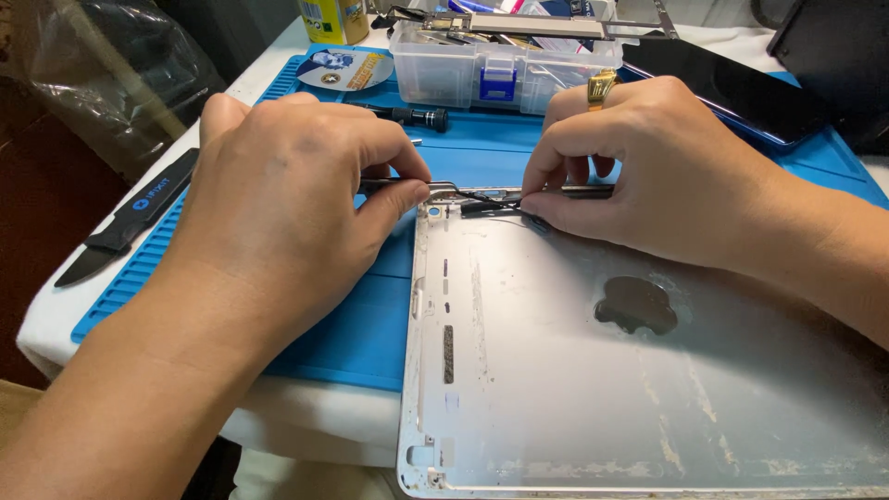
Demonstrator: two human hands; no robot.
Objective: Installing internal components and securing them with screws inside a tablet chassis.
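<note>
- Where your left hand (278,185) covers the tool, you see only thin metal tweezers (443,188) poking out past thumb and forefinger, pinched shut on them.
- Your right hand (648,167) hides most of a black cable strip (500,206); its fingertips seem to press it down.
- Behind sit a clear parts box (463,69), a black screwdriver (412,116) and a dark screen (741,93); a black pry tool (120,222) lies left on the blue mat (352,333).
- That strip lies at the silver tablet shell's (602,389) top edge, between both hands.
</note>
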